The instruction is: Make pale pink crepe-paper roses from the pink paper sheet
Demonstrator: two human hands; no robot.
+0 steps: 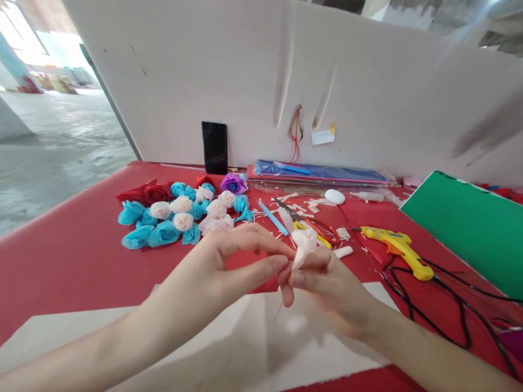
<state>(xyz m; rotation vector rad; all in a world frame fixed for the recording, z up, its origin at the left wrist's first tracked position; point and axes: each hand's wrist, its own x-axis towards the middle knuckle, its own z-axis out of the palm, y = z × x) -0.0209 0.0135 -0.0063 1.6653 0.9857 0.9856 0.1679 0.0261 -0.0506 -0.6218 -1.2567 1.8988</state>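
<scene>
This looks like a craft workshop set up inside a large, hall-like building. In front of a tall white panel, a red tabletop shows the marks of handwork: clustered crepe-like flowers before the panel's left half, and, before its middle and right half, scissors, pale cut scraps and a yellow glue gun with dark cord nearby. Flat packs in clear plastic lie along the panel's foot. Past the panel's left edge stretches a wide grey floor, with a pale blue pillar and a bright opening.
</scene>
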